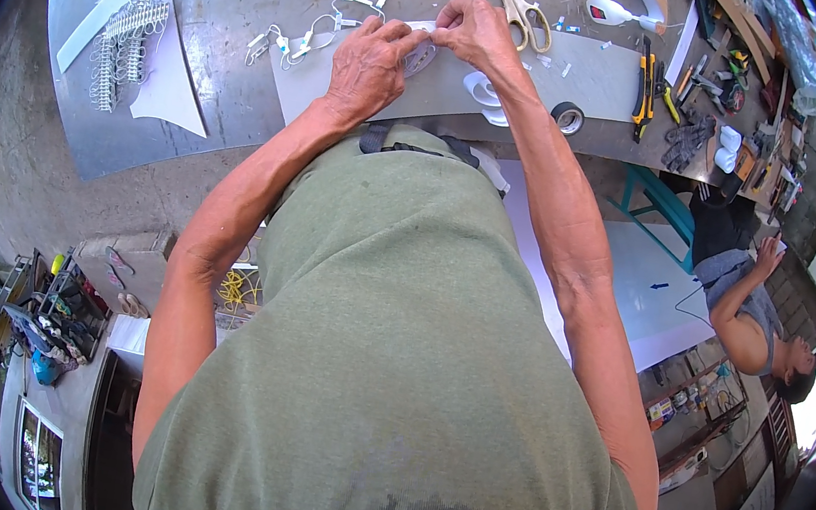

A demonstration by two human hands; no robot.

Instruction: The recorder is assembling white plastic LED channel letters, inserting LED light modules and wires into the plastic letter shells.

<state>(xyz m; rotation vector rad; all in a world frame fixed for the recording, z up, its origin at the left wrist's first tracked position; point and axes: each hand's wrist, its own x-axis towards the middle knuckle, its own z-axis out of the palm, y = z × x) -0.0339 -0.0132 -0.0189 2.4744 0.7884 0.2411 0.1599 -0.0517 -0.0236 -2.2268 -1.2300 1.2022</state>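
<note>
At the far side of the metal table, my left hand [369, 64] and my right hand [473, 33] meet with fingertips pinched together. What lies between the fingertips is too small and covered to name. Just below them is a pale, translucent ring [418, 59], like a tape roll, partly hidden by my left fingers. A string of small white light modules on wire [296, 49] trails to the left of my left hand. Beyond my right hand lie cream-handled scissors [530, 19]. A white curled strip [484, 92] rests under my right forearm.
A dark tape roll [567, 118], a yellow-black cutter knife [643, 92] and a white bottle-shaped tool [612, 12] lie to the right. More light modules [131, 37] are bundled on the left. Another person [751, 294] sits at the right, holding a small object.
</note>
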